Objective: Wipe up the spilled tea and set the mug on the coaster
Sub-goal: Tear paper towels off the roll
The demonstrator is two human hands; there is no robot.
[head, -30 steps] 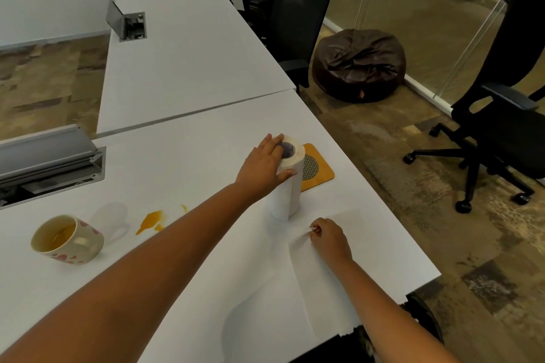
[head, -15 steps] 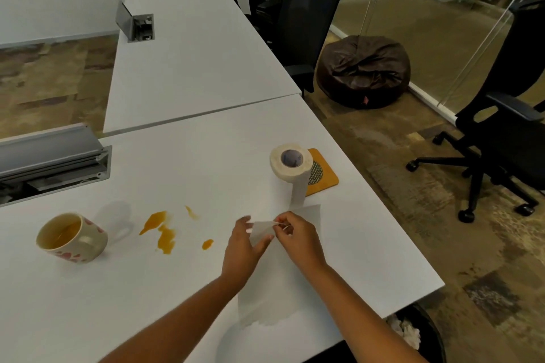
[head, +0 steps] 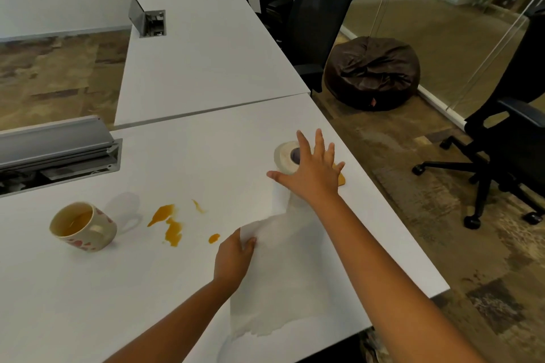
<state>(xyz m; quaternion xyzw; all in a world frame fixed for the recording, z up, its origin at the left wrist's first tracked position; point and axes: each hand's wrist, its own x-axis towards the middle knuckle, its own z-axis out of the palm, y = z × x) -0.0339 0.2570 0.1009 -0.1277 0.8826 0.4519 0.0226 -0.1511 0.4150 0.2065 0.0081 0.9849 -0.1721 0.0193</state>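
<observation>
You work at a white table [head: 88, 289] butted against a second white table [head: 206, 47] at twelve o'clock; each has an open cable hatch [head: 59, 156]. Patterned brown carpet, black office chairs [head: 321, 29], a dark beanbag [head: 373, 74] and a glass wall fill the one-to-three o'clock side. No readable writing shows anywhere.

The mug [head: 84, 227], cream with pink marks and tea inside, stands at nine o'clock. The spilled tea [head: 171, 224] lies in orange patches just right of it. Your left hand [head: 233, 259] pinches the loose paper sheet [head: 280, 280], near the smallest patch. Your right hand [head: 314, 174] is spread, fingers apart, over the upright paper roll [head: 284, 156]; whether it touches, I cannot tell. The orange coaster [head: 342, 180] peeks out behind that hand.
</observation>
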